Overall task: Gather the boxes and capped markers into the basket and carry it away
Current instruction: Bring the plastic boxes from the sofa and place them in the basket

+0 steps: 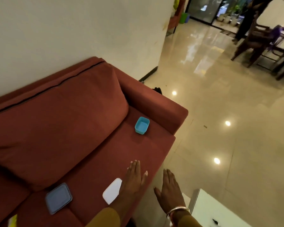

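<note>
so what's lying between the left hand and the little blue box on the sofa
Nothing. In the head view only bare red sofa seat runs from the fingertips of the left hand up to the open blue box.

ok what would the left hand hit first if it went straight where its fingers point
Probably the open blue box on the sofa; only bare seat lies between it and the left hand, though height is unclear.
</note>
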